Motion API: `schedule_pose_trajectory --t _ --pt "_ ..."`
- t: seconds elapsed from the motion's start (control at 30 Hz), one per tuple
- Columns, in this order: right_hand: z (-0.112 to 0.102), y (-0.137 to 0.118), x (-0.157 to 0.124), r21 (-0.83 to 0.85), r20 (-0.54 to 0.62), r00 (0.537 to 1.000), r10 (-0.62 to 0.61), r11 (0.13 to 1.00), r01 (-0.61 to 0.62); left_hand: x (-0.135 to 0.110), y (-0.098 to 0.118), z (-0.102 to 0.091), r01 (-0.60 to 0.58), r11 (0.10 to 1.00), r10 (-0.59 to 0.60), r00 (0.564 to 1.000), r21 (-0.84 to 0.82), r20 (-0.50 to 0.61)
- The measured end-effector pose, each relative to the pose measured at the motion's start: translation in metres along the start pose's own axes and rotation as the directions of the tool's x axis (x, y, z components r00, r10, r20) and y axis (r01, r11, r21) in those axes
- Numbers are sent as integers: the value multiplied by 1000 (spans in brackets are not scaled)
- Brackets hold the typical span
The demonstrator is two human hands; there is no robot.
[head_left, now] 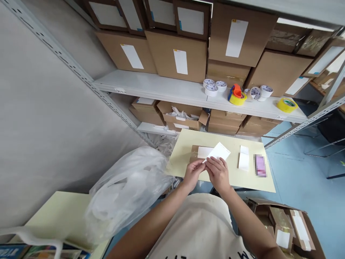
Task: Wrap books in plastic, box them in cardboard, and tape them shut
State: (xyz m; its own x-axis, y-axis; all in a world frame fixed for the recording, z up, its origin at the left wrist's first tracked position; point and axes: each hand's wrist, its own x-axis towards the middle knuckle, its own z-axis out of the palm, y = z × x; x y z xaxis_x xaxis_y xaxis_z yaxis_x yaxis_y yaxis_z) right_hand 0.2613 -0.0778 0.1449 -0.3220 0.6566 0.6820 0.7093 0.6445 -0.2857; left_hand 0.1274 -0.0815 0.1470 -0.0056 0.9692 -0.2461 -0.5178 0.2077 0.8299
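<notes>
Both of my hands pinch one white paper label [219,152] over a small pale-yellow table [183,144]. My left hand [193,172] holds the label's lower left corner with closed fingers. My right hand [217,172] grips the lower edge beside it. Under the label lies a flat brown cardboard package [194,153] with a white sheet [203,151] on top. To the right on the table rest a small stack of white labels [244,158] and a pink object [260,165], which is blurred.
A grey metal shelf [167,88] ahead carries brown cartons, white tape rolls [212,86], a tape dispenser [236,95] and a yellow tape roll [287,104]. A big clear plastic bag [126,187] bulges at my left. An open carton [285,223] sits on the blue floor, lower right.
</notes>
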Motion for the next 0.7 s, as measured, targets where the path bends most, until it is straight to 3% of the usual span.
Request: schedule_pose_trajectory --t 0.17,0.57,0.7 --pt "-2 -14 -4 -19 -17 999 -41 999 40 -16 9 -12 88 974 -77 995 -207 63" --pt "-4 -24 -6 48 6 1000 -27 999 26 -27 14 -20 74 997 -71 995 -33 63" --pt "-5 -17 -1 73 4 999 -54 996 53 -23 13 -16 49 997 -46 998 -59 44"
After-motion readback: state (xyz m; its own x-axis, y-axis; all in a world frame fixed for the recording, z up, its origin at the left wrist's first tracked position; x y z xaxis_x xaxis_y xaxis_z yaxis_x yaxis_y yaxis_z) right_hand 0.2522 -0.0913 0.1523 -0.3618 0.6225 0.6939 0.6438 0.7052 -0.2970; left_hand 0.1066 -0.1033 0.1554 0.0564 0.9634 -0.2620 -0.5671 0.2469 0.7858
